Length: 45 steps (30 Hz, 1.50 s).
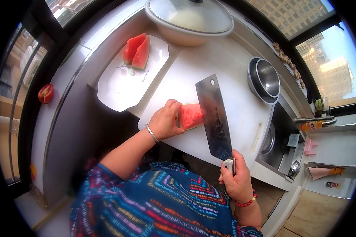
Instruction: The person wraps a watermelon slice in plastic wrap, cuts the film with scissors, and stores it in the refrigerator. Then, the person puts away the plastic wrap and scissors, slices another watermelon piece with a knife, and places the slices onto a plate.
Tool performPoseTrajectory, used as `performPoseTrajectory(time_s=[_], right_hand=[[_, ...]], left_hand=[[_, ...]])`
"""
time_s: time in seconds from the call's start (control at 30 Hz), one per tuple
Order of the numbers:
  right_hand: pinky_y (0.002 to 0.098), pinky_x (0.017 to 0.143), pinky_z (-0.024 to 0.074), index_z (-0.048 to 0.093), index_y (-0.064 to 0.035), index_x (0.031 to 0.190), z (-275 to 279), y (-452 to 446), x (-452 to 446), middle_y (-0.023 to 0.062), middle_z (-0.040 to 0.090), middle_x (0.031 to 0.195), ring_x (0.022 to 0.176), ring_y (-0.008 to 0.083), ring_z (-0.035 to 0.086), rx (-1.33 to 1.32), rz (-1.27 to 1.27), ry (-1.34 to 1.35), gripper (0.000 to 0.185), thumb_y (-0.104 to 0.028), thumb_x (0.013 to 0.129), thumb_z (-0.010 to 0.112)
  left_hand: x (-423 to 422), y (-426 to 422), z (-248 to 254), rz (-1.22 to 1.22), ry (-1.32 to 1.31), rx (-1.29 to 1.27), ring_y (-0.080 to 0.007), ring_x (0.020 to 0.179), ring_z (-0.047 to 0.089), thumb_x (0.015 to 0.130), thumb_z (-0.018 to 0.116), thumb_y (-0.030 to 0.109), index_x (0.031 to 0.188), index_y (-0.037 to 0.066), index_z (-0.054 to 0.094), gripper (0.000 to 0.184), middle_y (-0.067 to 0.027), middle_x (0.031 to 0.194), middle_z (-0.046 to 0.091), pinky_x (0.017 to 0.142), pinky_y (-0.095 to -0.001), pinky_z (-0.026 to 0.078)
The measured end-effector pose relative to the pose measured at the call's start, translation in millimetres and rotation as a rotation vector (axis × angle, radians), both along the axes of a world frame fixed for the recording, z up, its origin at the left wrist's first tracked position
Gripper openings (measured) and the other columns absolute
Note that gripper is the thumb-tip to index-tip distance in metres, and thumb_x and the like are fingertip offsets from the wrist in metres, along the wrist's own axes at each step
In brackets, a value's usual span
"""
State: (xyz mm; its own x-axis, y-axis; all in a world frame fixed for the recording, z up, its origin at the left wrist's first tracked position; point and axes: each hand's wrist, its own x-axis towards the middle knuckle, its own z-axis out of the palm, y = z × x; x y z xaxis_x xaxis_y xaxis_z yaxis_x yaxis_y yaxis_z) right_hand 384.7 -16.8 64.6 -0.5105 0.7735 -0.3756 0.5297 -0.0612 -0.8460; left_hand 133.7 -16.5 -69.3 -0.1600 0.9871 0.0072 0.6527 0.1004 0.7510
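Note:
My left hand (166,120) grips the left end of a watermelon piece (190,114) lying on the white cutting board (171,87). In my right hand (237,177) is the handle of a broad cleaver (214,118). The blade stands over the right end of the watermelon and hides part of it; I cannot tell whether it touches the flesh. Up and to the left, two watermelon wedges (137,51) rest at the far end of a white plate (118,91).
A lidded pan (189,33) stands beyond the board. Nested metal bowls (267,78) sit at its right corner, beside the sink (273,158) and faucet (316,121). A cut red fruit or vegetable (46,93) lies on the left ledge.

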Motion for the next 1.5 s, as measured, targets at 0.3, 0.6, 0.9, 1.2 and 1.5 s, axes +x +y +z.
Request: performPoseTrajectory(time_s=[0.3,0.6,0.9,1.2,1.5], right_hand=[[0.0368,0.069,0.0456,0.037,0.0005,0.124,-2.6,-0.5,-4.1,0.0173,0.056,0.083,0.075,0.0314,0.058,0.055,0.052,-0.139,0.046,-0.007,0.081,0.053],[0.0396,0.073,0.0451,0.037,0.0008,0.122,-17.4,-0.7,-11.2,0.0223,0.056,0.091,0.081,0.0374,0.057,0.105,0.122,-0.161,0.045,-0.004,0.081,0.052],[0.0441,0.074,0.0437,0.036,0.0016,0.121,-42.1,1.2,-19.0,0.0274,0.054,0.094,0.085,0.0431,0.054,0.155,0.203,-0.189,0.043,-0.007,0.081,0.051],[0.0463,0.071,0.0433,0.036,0.0036,0.117,-41.5,11.2,-34.0,0.0294,0.054,0.09,0.083,0.0447,0.054,0.073,0.22,-0.28,0.039,-0.006,0.082,0.05],[0.047,0.07,0.0433,0.035,0.004,0.117,-42.8,24.8,-43.3,0.0293,0.055,0.086,0.081,0.0446,0.054,0.001,0.238,-0.265,0.039,-0.006,0.082,0.05]], left_hand=[[0.8,-0.6,-0.9,0.006,0.003,0.011,-0.0238,0.077,0.059,0.051,0.078,0.016,0.111,0.003,0.046,0.069,-0.0125,0.111,0.046,0.072,-0.0333,0.05],[2.1,-2.9,-5.9,0.024,0.012,0.053,-0.0235,0.077,0.059,0.051,0.078,0.015,0.112,0.005,0.046,0.069,-0.0117,0.112,0.046,0.072,-0.0341,0.05],[2.9,-3.3,-4.5,0.033,0.005,0.08,-0.0235,0.076,0.059,0.051,0.078,0.016,0.11,0.004,0.046,0.068,-0.0113,0.112,0.046,0.071,-0.0343,0.05],[3.9,-0.2,-0.3,0.031,0.021,0.024,-0.0246,0.076,0.06,0.052,0.079,0.02,0.109,0.005,0.047,0.067,-0.0113,0.111,0.047,0.071,-0.035,0.05],[3.8,0.2,-0.6,0.037,0.019,0.047,-0.0272,0.078,0.06,0.053,0.078,0.022,0.109,0.005,0.047,0.066,-0.0117,0.112,0.048,0.071,-0.0355,0.05]])
